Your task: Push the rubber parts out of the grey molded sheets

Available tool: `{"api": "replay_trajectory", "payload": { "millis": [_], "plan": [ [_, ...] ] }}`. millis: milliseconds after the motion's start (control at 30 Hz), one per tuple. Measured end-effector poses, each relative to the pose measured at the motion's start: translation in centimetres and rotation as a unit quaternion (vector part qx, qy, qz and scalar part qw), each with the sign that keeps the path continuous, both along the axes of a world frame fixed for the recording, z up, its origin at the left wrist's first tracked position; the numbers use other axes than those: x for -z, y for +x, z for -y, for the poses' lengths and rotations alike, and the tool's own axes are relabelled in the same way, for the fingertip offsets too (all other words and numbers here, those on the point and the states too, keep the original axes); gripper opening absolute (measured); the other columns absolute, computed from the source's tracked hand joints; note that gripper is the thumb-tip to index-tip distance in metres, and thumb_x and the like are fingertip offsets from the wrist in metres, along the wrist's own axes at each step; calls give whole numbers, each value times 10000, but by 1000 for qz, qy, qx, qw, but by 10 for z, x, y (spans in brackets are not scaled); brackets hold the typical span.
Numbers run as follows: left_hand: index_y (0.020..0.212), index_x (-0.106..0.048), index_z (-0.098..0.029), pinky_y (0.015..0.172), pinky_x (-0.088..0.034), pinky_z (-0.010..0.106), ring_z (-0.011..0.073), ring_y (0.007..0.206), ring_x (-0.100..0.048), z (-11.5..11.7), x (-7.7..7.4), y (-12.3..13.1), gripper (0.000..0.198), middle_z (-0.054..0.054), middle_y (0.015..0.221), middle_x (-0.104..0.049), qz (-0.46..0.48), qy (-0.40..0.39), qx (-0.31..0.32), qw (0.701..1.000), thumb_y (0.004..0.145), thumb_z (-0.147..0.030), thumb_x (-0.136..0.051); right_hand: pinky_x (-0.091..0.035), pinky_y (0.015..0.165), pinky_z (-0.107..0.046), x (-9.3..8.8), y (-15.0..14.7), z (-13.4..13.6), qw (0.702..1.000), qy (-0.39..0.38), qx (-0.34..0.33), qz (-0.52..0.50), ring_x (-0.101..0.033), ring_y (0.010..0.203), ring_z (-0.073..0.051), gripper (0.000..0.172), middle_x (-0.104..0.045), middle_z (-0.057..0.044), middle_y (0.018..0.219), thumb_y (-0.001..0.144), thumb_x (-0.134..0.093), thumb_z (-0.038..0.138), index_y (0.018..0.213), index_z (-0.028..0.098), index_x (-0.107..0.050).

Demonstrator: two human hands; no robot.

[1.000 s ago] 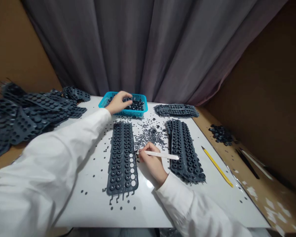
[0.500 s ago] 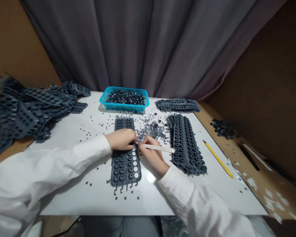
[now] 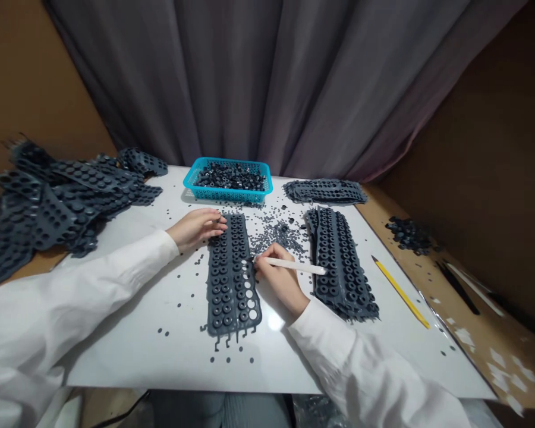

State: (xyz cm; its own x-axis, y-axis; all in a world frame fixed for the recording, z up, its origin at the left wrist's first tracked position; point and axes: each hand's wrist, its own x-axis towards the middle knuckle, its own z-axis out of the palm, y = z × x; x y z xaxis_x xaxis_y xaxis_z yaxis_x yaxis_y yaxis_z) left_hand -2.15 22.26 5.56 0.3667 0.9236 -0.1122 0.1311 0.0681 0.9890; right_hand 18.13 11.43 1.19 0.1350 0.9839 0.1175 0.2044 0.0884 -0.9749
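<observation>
A long dark rubber strip (image 3: 230,274) studded with small round rings lies in the middle of the white table (image 3: 160,351); several holes along its right edge are punched out. My right hand (image 3: 278,279) is closed around a white stick tool (image 3: 294,266), whose tip touches the strip's right edge. My left hand (image 3: 197,227) rests flat beside the strip's upper left edge, fingers stretched out and touching it.
A blue basket (image 3: 228,179) of dark rings stands at the back. More strips lie stacked to the right (image 3: 342,261) and behind them (image 3: 324,191). A big heap of strips (image 3: 53,202) fills the left. Loose rings (image 3: 280,233) and a yellow pencil (image 3: 400,291) lie on the table.
My left hand came back from the blue basket to the strip, then slid to the strip's upper left edge and flattened. My right hand stayed at the strip's right edge with the tool.
</observation>
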Motion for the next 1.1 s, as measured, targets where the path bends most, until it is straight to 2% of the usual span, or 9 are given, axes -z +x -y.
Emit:
{"api": "replay_trajectory", "payload": {
  "millis": [200, 400, 500, 633, 700, 767, 867, 1000, 1100],
  "plan": [
    [706, -561, -150, 538, -452, 261, 134, 538, -535, 3, 3, 23, 74, 33, 650, -580, -86, 55, 85, 991, 655, -191, -526, -366, 515, -227, 0, -2, -11, 999, 5, 9, 30, -502, 487, -118, 125, -514, 61, 501, 721, -553, 187, 628, 210, -472],
    [626, -635, -165, 684, -396, 269, 164, 670, -513, 16, 1, 45, 140, 8, 668, -569, -191, 197, 227, 934, 514, -98, -685, -350, 519, -226, 0, -1, -10, 999, 4, 7, 48, -487, 500, -116, 120, -509, 62, 504, 711, -544, 185, 620, 206, -469],
    [566, -595, -162, 697, -384, 278, 168, 655, -512, 18, 2, 51, 126, 6, 628, -541, -222, 230, 256, 913, 550, -60, -667, -323, 506, -221, -1, -1, -10, 998, 9, 5, 64, -462, 500, -113, 125, -496, 62, 501, 702, -540, 179, 606, 204, -463],
    [593, -582, -160, 704, -402, 272, 171, 678, -549, 14, 9, 45, 101, 13, 645, -578, -223, 238, 237, 915, 663, -114, -638, -295, 498, -217, -1, -1, -10, 996, 19, 5, 84, -432, 499, -109, 133, -482, 63, 494, 690, -534, 165, 589, 201, -455],
    [680, -597, -156, 679, -414, 272, 170, 681, -557, 9, 14, 36, 70, 24, 692, -605, -208, 228, 182, 934, 729, -205, -606, -297, 498, -216, 0, -1, -10, 996, 18, 7, 82, -433, 495, -108, 131, -481, 63, 487, 683, -534, 161, 588, 201, -453],
    [754, -570, -150, 615, -418, 265, 159, 634, -548, 2, 17, 25, 163, 32, 699, -597, -186, 208, 115, 953, 797, -299, -518, -309, 499, -215, 1, -1, -10, 998, 14, 9, 69, -446, 491, -110, 123, -490, 63, 487, 680, -536, 163, 593, 202, -457],
    [773, -488, -153, 502, -401, 246, 130, 509, -504, -8, 18, 17, 216, 44, 665, -573, -152, 165, 62, 973, 841, -311, -357, -337, 503, -216, 1, -1, -13, 999, 11, 20, 33, -479, 490, -115, 96, -513, 61, 500, 702, -533, 188, 630, 205, -472],
    [770, -450, -157, 471, -417, 248, 121, 471, -504, -14, 16, 25, 107, 76, 692, -609, -136, 126, 81, 979, 763, -213, -358, -353, 509, -216, 0, -1, -19, 999, 13, 38, 25, -501, 498, -116, 86, -522, 59, 517, 712, -535, 198, 647, 203, -479],
    [756, -480, -160, 445, -391, 232, 116, 447, -481, -15, 17, 36, 82, 34, 632, -597, -158, 131, 123, 971, 704, -189, -424, -354, 506, -215, 1, -3, -22, 999, 7, 35, 29, -499, 489, -114, 97, -519, 61, 515, 717, -532, 191, 640, 201, -474]
  ]
}}
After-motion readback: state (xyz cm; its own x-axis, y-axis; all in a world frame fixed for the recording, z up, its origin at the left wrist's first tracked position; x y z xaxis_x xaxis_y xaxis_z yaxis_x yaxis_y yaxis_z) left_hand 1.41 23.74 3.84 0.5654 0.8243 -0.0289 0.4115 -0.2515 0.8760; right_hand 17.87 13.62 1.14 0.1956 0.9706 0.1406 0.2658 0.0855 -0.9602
